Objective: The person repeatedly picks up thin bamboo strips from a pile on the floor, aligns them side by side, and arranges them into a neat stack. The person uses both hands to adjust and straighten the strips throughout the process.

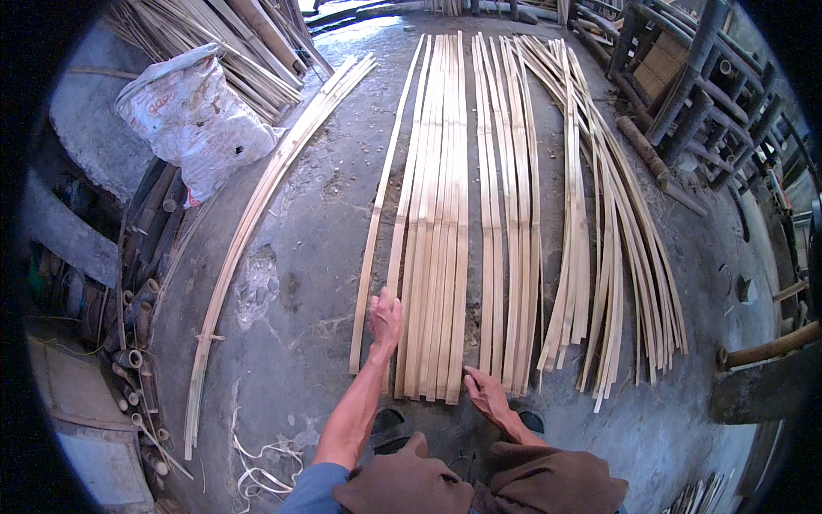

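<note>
Long, pale bamboo strips lie lengthwise on the floor in front of me. My left hand (386,319) is closed around one bamboo strip (399,248), at the left side of a tight flat row of strips (437,291). Part of that strip is hidden by the hand. My right hand (488,396) is low at the row's near right corner, its fingertips beside the edge of the last strip. Its fingers are slightly apart, and I see nothing held in them. A single strip (370,257) lies apart, left of my left hand.
More strips (514,291) lie right of the row, with a fanned pile (638,257) beyond. At left are a narrow bundle (248,214), a white sack (193,120) and bamboo poles (128,358). A bamboo frame (685,94) stands far right. Curled shavings (265,463) lie near left.
</note>
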`<state>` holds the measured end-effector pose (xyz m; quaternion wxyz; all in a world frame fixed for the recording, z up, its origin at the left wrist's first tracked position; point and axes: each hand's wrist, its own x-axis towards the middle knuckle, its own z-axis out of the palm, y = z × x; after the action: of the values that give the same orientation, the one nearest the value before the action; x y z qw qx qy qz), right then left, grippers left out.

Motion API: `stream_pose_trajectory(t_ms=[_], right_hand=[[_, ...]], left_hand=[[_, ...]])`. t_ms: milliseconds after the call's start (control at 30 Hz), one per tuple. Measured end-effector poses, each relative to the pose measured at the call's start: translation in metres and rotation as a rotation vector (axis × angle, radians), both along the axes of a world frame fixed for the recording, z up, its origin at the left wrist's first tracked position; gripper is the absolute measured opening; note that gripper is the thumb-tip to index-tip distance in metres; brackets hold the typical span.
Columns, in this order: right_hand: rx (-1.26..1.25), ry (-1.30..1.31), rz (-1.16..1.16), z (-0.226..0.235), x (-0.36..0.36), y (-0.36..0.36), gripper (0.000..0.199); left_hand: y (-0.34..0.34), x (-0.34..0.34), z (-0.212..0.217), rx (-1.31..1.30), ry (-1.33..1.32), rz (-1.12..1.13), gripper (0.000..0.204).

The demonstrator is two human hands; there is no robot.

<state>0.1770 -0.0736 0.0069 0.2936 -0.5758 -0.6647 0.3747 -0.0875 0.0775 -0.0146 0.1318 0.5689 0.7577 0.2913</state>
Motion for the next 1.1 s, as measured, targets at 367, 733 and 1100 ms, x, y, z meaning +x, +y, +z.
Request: stream_pose_trajectory(t_ms=[367,733,1100], right_hand=[[0.053,0.147,-0.036,0.050,-0.014,0.015,0.034],[-0.217,0.426,-0.163,0.049,-0.036,0.020,0.060],[-0.466,0.516,-0.238,0.016,-0.017,0.019,0.060]], left_hand=[[-0.006,0.071,0.124,0.433,-0.299,-0.035,0.039],[-0.032,0.153,0.084,0.103,-0.634,-0.168,0.039],[-0.047,0.108,0.012,0.082,0.168,-0.519,0.050]])
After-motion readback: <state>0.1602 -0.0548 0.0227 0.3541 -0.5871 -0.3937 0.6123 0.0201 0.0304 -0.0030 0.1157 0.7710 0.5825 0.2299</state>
